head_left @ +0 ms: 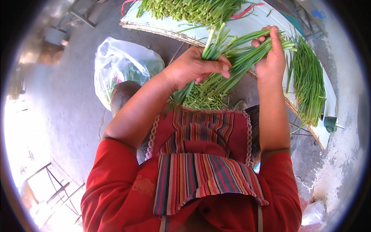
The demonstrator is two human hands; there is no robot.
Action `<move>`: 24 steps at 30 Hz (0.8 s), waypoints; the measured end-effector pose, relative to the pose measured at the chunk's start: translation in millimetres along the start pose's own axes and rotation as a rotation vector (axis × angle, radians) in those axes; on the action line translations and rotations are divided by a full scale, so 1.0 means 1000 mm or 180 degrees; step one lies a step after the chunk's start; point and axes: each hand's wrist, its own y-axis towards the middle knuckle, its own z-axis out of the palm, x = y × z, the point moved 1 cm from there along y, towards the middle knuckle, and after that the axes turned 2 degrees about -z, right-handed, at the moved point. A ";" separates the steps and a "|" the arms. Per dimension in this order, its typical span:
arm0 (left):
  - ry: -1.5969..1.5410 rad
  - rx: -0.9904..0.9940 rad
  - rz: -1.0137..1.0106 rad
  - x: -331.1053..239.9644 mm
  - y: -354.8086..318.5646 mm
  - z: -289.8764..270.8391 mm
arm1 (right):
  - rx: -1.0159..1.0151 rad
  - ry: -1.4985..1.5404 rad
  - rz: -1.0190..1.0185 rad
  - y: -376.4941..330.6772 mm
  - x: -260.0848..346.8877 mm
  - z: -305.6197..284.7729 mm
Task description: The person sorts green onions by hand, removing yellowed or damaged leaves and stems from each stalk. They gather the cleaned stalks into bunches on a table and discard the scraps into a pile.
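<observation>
Above my lap, my left hand [195,67] is closed round a small bundle of long, thin garlic chives, their pale ends pointing up and their green tips hanging down. My right hand [270,56] grips another bunch of garlic chives [241,65] near its cut ends, thumb raised. The leaves of that bunch slant down toward my left hand, and the two bunches overlap. A heap of short green trimmings [205,97] lies just below, at the far edge of my striped apron [206,174].
Ahead stands a white board table [162,26] with a worn edge. It bears a large pile of stalks [189,9], a red tie [247,11] and a flat row of chives [309,83]. A green cup [330,124] is at its right end. On the floor sits a clear plastic bag [123,63] of greens.
</observation>
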 end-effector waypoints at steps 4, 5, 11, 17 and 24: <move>-0.0038 0.0030 -0.0069 0.003 0.003 0.002 | 0.0043 -0.0092 0.0074 -0.004 -0.005 0.003; -0.0015 0.0016 -0.0040 0.003 0.003 0.001 | 0.0084 -0.0092 0.0057 -0.006 -0.005 0.005; -0.0380 0.0168 -0.0028 0.001 -0.002 0.001 | -0.0217 0.0120 -0.0007 0.007 0.014 -0.003; -0.1033 0.0298 0.0059 -0.008 -0.008 -0.006 | 0.0401 -0.0810 0.0584 -0.012 0.010 0.012; -0.0650 0.0115 -0.0126 -0.007 -0.005 -0.003 | 0.1154 -0.1260 0.1198 -0.044 -0.009 0.032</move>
